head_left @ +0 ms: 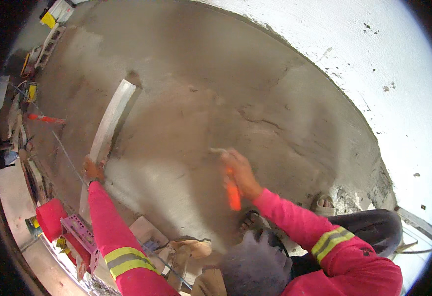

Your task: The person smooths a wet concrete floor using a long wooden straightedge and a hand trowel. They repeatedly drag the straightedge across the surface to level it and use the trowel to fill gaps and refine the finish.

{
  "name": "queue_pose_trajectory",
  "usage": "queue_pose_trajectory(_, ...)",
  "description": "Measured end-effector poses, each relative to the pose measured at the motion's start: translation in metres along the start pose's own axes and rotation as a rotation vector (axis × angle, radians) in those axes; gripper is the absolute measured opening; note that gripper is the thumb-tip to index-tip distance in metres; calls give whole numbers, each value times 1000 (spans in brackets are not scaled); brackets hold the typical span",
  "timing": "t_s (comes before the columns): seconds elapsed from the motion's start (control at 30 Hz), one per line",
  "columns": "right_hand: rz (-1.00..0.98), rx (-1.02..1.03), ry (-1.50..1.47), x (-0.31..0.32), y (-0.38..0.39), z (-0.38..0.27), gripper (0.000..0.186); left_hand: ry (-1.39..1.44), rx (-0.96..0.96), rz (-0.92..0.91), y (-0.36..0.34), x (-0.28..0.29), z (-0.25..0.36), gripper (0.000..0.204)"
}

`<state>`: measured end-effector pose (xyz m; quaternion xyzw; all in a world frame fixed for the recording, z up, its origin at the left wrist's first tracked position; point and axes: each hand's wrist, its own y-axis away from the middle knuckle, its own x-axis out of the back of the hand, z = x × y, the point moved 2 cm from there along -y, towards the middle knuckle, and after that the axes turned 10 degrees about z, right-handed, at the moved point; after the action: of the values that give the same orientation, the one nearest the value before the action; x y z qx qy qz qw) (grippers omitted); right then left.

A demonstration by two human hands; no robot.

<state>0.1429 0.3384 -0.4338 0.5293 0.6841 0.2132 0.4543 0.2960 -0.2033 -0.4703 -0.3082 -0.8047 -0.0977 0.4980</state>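
My left hand [93,169] grips a long pale straightedge board [112,121], which lies diagonally across wet grey screed [191,113]. My right hand [241,172] is raised over the screed near the middle, fingers closed on an orange-handled tool [233,192], blurred by motion and partly hidden; a thin pale part pokes out beyond my fingers. The screed around it shows smooth patches and some rough, cracked marks toward the right. My sandalled foot [250,220] is just below my right hand.
A white wall [368,59] borders the screed at right. Along the left are concrete blocks [50,45], wooden pieces, an orange tool [46,119] and a thin rod. A red bucket [48,219] and pink crate [78,236] stand at lower left, near scraps and a tile.
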Motion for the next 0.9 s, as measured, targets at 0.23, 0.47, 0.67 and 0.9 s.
queue_pose_trajectory(0.23,-13,-37,-46,-74,-95,-39,26,162,17,-165,10,48,53,77)
queue_pose_trajectory(0.47,125,-45,-120,1,-12,5,20,199,64,-204,10,30,23,78)
queue_pose_trajectory(0.67,68,47,-50,-27,-36,-14,20,178,28,-188,7,28,33,81)
queue_pose_trajectory(0.9,46,21,-45,-37,-76,-36,24,123,4,-176,-1,5,30,83)
